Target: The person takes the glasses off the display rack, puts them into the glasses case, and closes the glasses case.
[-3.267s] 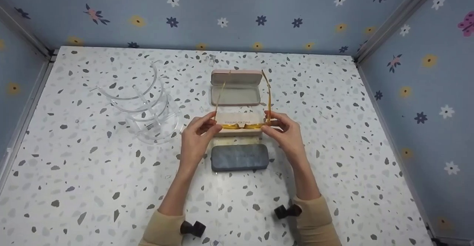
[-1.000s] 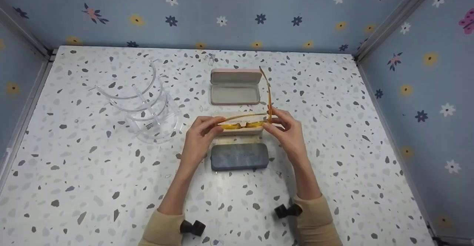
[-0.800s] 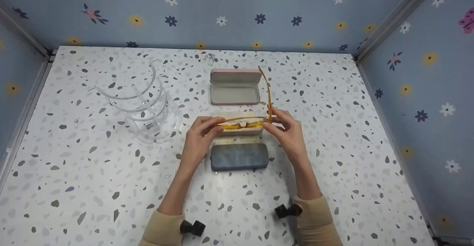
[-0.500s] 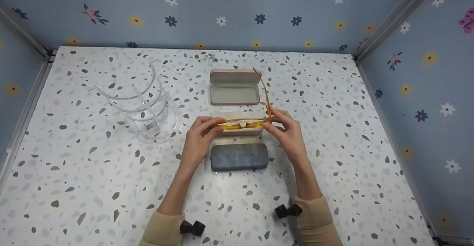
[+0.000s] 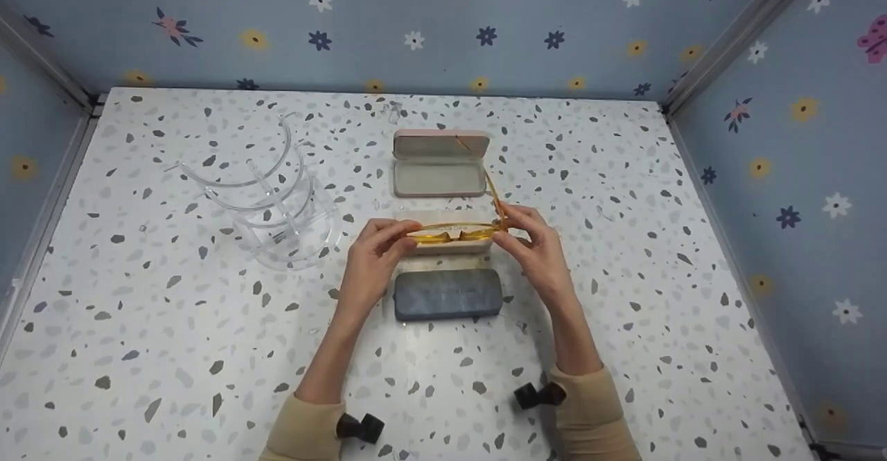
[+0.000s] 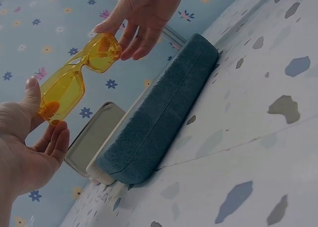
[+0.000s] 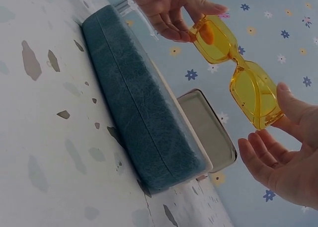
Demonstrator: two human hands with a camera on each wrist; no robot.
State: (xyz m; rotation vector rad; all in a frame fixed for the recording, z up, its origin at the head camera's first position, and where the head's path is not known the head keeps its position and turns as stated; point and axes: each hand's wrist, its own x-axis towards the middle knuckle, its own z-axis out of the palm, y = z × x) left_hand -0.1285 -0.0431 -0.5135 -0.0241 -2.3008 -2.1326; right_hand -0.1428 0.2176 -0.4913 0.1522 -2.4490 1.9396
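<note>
Yellow sunglasses (image 5: 475,235) are held between both hands, raised over a cream case (image 5: 443,247); their tinted lenses (image 6: 64,93) show in both wrist views. My left hand (image 5: 371,260) pinches one end of the frame with thumb and fingers. At the other end, my right hand (image 5: 540,256) grips by the hinge, thumb on the front. One temple lies folded along the back of the frame, while the other slants inward, partly folded, near the right fingers. Closest to me sits a closed blue glasses case (image 5: 448,294).
An opened pink case (image 5: 440,178) with a grey lining stands farther back, lid up. On the left is a clear acrylic stand (image 5: 277,204) with several curved arms. The speckled table (image 5: 208,378) meets flower-patterned walls (image 5: 374,3) behind and at the sides.
The temple by the left hand has folded in against the frame. Since then the temple by the right hand has swung inward to the left. Both hands stay nearly in place.
</note>
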